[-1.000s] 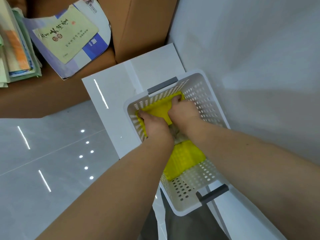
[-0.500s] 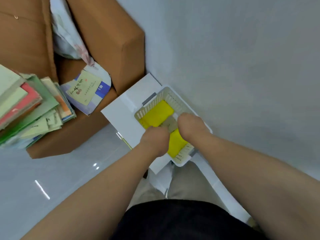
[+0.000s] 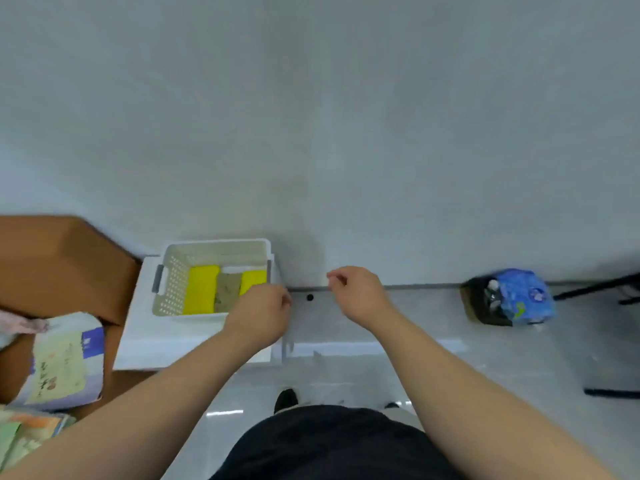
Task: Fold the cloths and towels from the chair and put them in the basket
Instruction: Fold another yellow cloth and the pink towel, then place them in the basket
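A white perforated basket point(image 3: 173, 282) with grey handles stands on a low white platform point(image 3: 138, 334) by the wall. Inside lie a folded yellow cloth point(image 3: 201, 289), a grey-beige cloth point(image 3: 228, 292) in the middle and more yellow cloth point(image 3: 252, 280) on the right. My left hand point(image 3: 261, 315) hangs over the basket's right front corner, fingers loosely curled, holding nothing. My right hand point(image 3: 356, 294) is raised to the right of the basket, clear of it, fingers loosely curled and empty.
A brown chair or sofa point(image 3: 59, 265) stands at the left with a booklet point(image 3: 65, 365), a pinkish cloth point(image 3: 20, 323) and stacked books point(image 3: 24, 431) on it. A dark bin with a blue bag point(image 3: 512, 299) sits by the wall at right. Black furniture legs point(image 3: 609, 393) stand far right.
Both hands have let go of the cloths and lifted out of the basket. The view has pulled back and up, so the basket now appears smaller and further away.
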Demonstrator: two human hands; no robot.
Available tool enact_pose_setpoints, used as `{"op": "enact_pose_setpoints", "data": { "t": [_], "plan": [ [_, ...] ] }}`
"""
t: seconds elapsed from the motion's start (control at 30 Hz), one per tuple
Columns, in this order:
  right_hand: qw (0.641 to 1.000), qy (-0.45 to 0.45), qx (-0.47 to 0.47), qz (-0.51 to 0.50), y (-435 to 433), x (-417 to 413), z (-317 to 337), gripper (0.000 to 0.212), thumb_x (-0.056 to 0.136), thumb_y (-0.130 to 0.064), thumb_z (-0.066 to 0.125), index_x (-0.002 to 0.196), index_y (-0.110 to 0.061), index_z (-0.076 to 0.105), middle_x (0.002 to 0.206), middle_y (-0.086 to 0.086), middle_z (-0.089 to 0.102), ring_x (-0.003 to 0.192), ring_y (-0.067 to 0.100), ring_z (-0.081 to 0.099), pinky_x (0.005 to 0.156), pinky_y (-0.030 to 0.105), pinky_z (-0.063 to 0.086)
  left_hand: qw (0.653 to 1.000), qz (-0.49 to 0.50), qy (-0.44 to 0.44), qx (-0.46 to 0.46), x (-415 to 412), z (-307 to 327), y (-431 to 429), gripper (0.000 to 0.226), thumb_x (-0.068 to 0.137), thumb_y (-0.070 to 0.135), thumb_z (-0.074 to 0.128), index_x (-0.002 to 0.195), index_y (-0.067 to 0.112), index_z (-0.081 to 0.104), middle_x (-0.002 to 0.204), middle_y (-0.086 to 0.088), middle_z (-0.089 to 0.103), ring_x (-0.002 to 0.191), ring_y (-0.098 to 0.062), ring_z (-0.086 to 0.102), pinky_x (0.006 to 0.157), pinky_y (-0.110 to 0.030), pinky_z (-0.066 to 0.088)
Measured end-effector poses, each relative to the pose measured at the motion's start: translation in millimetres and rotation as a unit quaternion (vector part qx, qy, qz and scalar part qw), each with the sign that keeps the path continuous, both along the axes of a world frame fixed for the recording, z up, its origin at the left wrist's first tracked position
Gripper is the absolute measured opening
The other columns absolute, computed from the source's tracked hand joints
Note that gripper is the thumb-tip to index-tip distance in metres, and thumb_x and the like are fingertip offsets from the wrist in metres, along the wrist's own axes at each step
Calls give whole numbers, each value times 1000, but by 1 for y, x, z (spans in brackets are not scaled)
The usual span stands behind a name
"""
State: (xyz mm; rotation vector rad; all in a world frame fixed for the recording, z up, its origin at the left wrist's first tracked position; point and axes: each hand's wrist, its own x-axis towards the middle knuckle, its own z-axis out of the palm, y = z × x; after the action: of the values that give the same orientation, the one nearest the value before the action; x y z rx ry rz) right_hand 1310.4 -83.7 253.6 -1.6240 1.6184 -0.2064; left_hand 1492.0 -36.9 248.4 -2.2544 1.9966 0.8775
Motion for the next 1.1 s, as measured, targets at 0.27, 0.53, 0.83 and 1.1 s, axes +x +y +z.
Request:
{"op": "enact_pose_setpoints", "data": {
  "t": [0.27, 0.53, 0.83, 1.1],
  "plan": [
    [955, -92, 0, -282, 100, -279, 18, 26, 97, -20, 54, 93, -4, 74, 86, 15, 75, 76, 30, 72, 75, 38, 57, 979, -187, 67, -43, -279, 40, 12, 21, 94, 22, 53, 99, 23, 74, 102, 6, 72, 96, -15, 64, 77, -22, 45],
    [903, -69, -6, -423, 252, -580, 68, 25, 100, -24, 53, 97, -12, 74, 91, 0, 75, 79, 25, 73, 72, 29, 53, 939, -304, 160, 14, -615, 65, 120, 19, 92, 20, 59, 97, 18, 77, 92, 2, 75, 90, -14, 68, 73, -18, 44],
    [863, -39, -18, -504, 313, -840, 61, 24, 98, -24, 52, 88, -16, 73, 84, 0, 74, 74, 22, 72, 64, 31, 53, 914, -367, 167, 45, -889, 60, 150, 18, 91, 22, 59, 93, 17, 76, 87, 4, 74, 85, -15, 69, 83, -29, 54],
    [882, 12, 38, -470, 303, -1062, 37, 22, 96, -20, 55, 84, -12, 72, 83, 2, 74, 78, 26, 71, 81, 41, 57, 934, -289, 172, 120, -1094, -11, 112, 22, 87, 22, 58, 81, 5, 71, 78, -10, 73, 78, -24, 70, 74, -37, 56]
  ]
}}
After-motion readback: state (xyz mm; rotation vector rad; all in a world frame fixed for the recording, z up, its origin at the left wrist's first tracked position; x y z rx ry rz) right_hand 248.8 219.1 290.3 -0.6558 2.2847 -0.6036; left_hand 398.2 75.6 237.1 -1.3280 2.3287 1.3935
